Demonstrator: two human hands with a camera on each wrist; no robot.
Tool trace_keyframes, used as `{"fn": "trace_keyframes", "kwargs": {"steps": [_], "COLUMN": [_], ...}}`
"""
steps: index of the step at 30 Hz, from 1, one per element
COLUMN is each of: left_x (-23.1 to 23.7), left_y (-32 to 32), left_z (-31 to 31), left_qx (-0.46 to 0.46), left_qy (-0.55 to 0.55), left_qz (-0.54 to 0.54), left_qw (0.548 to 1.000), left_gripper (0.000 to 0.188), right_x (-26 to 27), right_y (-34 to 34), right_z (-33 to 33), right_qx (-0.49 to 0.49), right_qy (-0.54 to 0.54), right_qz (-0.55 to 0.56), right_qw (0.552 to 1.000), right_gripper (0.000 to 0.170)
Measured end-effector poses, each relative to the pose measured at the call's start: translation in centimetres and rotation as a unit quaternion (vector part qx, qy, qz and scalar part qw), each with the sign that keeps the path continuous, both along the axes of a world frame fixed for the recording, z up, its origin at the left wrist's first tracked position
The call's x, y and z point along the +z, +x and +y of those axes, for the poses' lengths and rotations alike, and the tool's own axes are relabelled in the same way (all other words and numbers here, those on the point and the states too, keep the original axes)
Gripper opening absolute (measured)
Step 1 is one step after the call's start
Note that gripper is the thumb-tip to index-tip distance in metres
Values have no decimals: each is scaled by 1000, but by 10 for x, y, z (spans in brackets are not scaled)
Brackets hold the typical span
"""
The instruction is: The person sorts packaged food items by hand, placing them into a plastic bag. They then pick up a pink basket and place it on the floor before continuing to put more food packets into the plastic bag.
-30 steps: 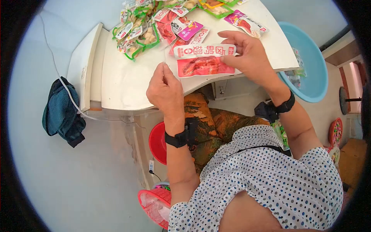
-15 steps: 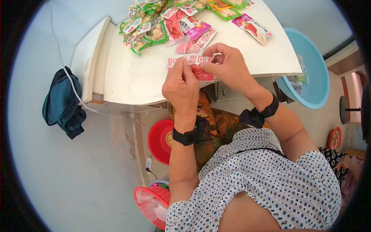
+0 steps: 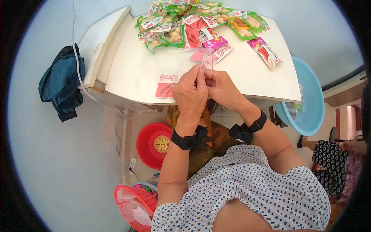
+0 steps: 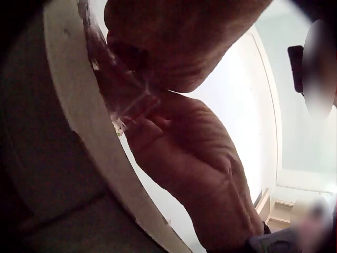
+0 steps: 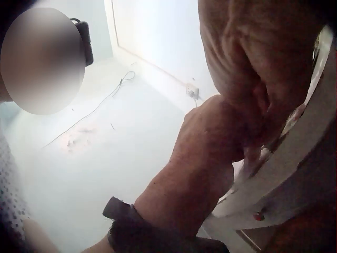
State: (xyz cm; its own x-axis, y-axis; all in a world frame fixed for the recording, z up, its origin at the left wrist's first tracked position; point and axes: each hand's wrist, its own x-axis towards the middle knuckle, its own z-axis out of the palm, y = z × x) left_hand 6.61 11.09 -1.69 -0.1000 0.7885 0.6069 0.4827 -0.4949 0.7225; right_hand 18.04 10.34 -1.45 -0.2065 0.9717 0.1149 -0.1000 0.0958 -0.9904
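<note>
Both hands meet over the table's front edge in the head view. The left hand (image 3: 190, 92) and the right hand (image 3: 224, 89) pinch a clear plastic bag (image 3: 208, 61) between thumbs and fingers, fingertips close together. In the left wrist view the thin, see-through plastic (image 4: 139, 100) stretches between them. A red-and-white snack packet (image 3: 165, 89) lies on the table at the left hand, which hides its right part. Beyond the hands, another red-and-white packet (image 3: 222, 53) and a purple-and-white packet (image 3: 217, 41) lie close by.
Green-edged snack packets (image 3: 174, 36) are heaped at the back of the white table (image 3: 131, 73). One purple packet (image 3: 266, 52) lies apart at right. A blue tub (image 3: 315, 96) stands right, a red basin (image 3: 145, 147) and red basket (image 3: 121, 205) below left. Another person's patterned clothing (image 3: 328, 166) shows far right.
The right hand has let go of the red-and-white packet, now lying on the table to the left, and has come to the left hand at the plastic bag. The head view has shifted.
</note>
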Motion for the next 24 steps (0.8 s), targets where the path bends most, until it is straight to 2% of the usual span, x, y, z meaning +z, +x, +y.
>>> {"fn": "trace_keyframes", "kwargs": {"steps": [3,6,7,10,14,17,20,21,22,24], "left_x": [3,-3,-5,1,-1,0,-8,-12,-15,-16], "left_y": [-5,-9,-9,-10,-13,-15,-14,-13,-12,-11], "left_z": [2,8,9,7,12,12,10,12,12,13], "left_qx": [2,-3,-4,23,13,12,20,24,27,32], "left_qy": [-15,-5,3,28,10,6,-9,-3,4,26], "left_qz": [-3,-30,-42,11,-9,-5,12,18,24,39], "left_qw": [1000,1000,999,999,1000,1000,1000,1000,999,998], "left_gripper": [17,15,14,14,16,15,15,15,15,15], "right_x": [10,-3,2,-5,-12,15,23,10,18,22], "right_y": [-10,-7,-7,-11,-13,-9,9,23,30,56], "right_z": [0,8,7,13,18,4,-2,9,14,30], "right_qx": [-40,-63,-54,-30,23,-42,-144,-186,-236,-239], "right_qy": [-9,67,62,55,59,86,31,144,164,249], "right_qz": [59,-153,-168,-139,-80,-186,-178,-222,-254,-385], "right_qw": [997,984,982,988,995,978,973,946,924,856], "right_gripper": [19,18,17,16,14,18,20,24,21,22]}}
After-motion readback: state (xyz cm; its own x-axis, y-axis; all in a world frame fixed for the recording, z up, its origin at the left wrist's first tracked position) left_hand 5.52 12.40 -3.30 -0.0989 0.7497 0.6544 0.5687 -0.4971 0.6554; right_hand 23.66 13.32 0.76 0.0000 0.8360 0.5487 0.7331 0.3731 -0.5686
